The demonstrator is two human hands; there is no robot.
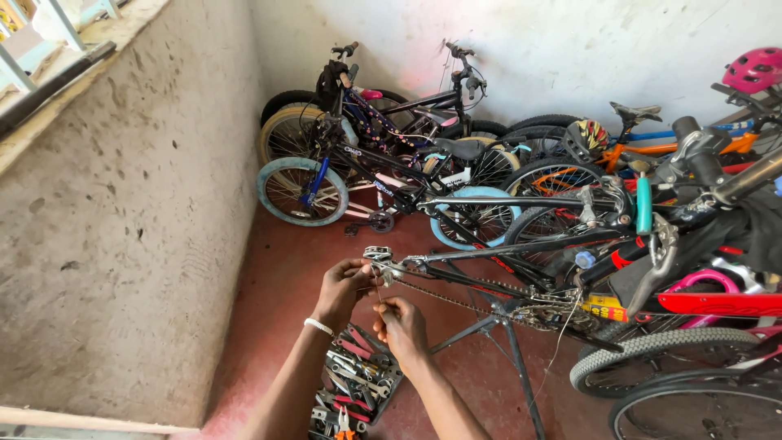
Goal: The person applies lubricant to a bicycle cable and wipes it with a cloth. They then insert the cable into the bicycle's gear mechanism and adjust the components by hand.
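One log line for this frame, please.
left hand: on derailleur | right hand: pinching cable below it | bike on stand | tool tray on floor

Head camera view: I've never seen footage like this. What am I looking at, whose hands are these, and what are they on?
This single picture comes from a camera worn on a person's head, looking down at their own two bare hands. The left hand, with a white wristband, and the right hand meet at the rear end of a black bicycle frame held up on a work stand. Both pinch small parts by the derailleur, near the chain; what the fingers hold is too small to tell. Below lies an open tool tray on the red floor. Several parked bicycles lean against the wall.
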